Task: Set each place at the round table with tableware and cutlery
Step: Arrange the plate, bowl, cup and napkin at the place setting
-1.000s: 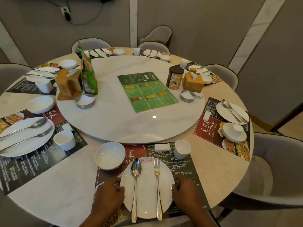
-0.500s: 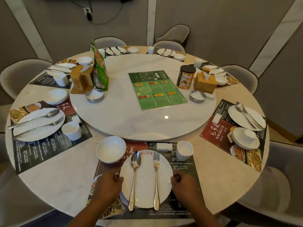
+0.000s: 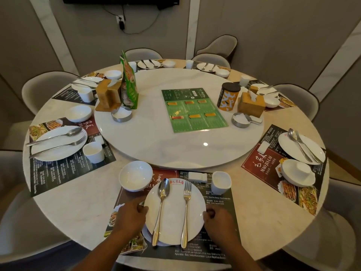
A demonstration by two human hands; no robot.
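At the near edge of the round pale marble table [image 3: 64, 208], a white round ceramic plate [image 3: 173, 222] lies on a dark printed paper placemat [image 3: 220, 204], directly between the two hands. The left hand [image 3: 129, 218] grips the plate's left rim with curled fingers, the thumb at the edge. The right hand [image 3: 219, 222] grips the right rim with bent knuckles. On the plate a steel spoon [image 3: 161, 204] lies to the left and a steel fork [image 3: 186, 208] to the right, side by side and apart, with their handles toward the near edge.

The plate's far rim carries a small red logo whose characters are too small to read. The placemat's white print includes "9:00-00:00" and "Komplek pertokoan citra mas". At the table's right edge the red panel of a second placemat [image 3: 263, 163] reads "MAO JIA CAI".

A white round ceramic bowl [image 3: 135, 176] sits just beside the plate's far-left rim. A white handleless cup [image 3: 221, 182] stands off its far-right rim. On the raised white marble turntable [image 3: 156, 141] in the middle, a green laminated menu [image 3: 194, 110] lies flat. An orange-and-black cylindrical tin [image 3: 228, 97] stands beside a wooden tissue box [image 3: 251, 105] with white tissue poking out. A round steel dish [image 3: 121, 114] at the turntable's left edge and another [image 3: 241, 119] at its right each hold something white.
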